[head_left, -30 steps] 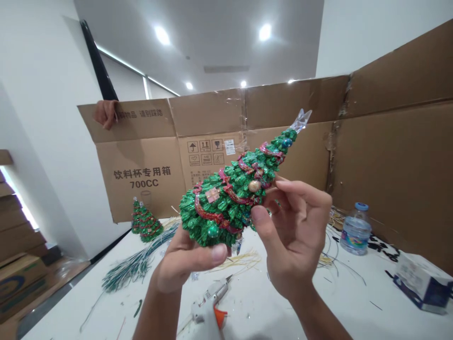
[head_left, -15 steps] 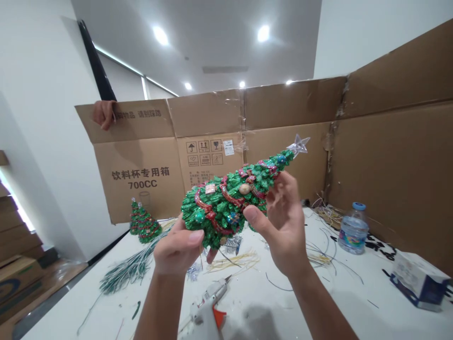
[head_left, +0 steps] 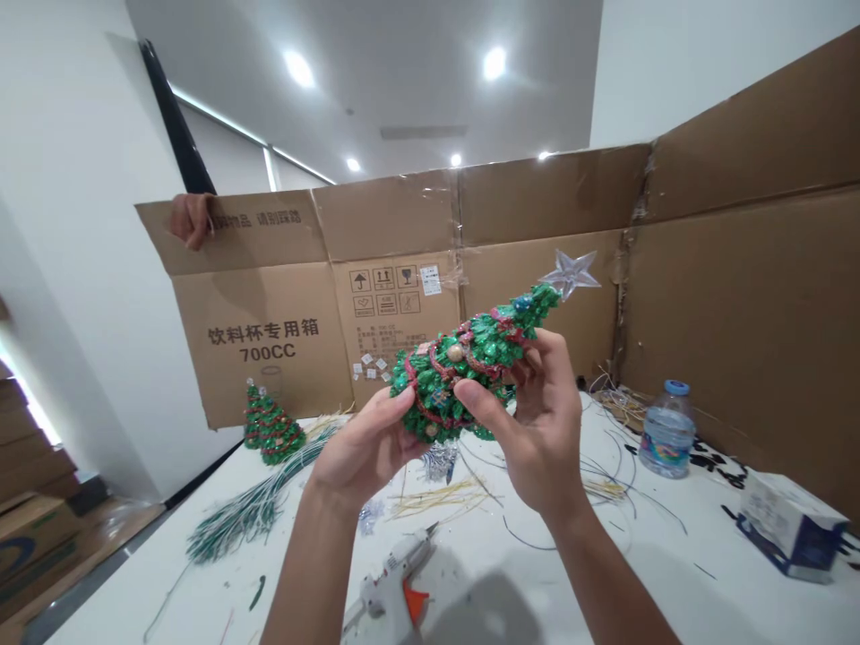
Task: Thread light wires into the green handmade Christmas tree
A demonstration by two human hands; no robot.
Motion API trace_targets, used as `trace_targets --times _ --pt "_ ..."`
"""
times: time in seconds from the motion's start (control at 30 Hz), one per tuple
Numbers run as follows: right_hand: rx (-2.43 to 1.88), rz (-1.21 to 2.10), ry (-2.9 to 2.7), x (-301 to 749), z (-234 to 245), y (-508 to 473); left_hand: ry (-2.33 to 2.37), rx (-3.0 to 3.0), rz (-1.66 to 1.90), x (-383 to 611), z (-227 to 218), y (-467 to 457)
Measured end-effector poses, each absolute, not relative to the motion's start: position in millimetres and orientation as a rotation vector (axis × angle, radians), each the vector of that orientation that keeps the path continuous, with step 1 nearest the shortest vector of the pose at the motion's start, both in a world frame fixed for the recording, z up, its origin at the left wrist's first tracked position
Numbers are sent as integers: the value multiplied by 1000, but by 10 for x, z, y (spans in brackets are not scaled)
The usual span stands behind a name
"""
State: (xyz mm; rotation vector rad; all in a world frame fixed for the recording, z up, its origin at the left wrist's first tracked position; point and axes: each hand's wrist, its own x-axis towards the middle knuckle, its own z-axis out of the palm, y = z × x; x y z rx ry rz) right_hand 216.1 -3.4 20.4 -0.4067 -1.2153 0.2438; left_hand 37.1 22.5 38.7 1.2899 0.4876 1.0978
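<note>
- One tree [head_left: 494, 342], likely light, stiff, filled left grip [head_left: 366, 439] and right grip [head_left: 536, 423].
- Two-o'clock star [head_left: 572, 273] looked fragile; broad eight-o'clock base [head_left: 420, 417] suited holding.

craft workshop: glue gun [head_left: 386, 593], bundled strands [head_left: 245, 508]

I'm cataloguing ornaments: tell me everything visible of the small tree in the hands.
The small tree looks like glittery green plastic, draped with red garland and dotted with baubles and a pinkish square. A clear star tops it. It is raised above the white table, tilted, tip toward the picture's upper right. The left hand grips near its base, the right hand its middle.
</note>
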Motion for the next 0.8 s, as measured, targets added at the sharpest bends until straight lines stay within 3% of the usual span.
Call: trace_targets --times 0.23,0.37,0.5,0.8 --pt "-523 72 -1195 2185 182 -14 744 1502 1185 309 443 218" --pt "-556 61 -1211 2155 165 7 1170 1812 1638 255 519 89" --pt "-593 43 -1251 2088 139 1 957 1934 1821 289 553 -7" --pt "-589 -212 -1325 2005 147 -43 682 2075 1813 349 493 -57"
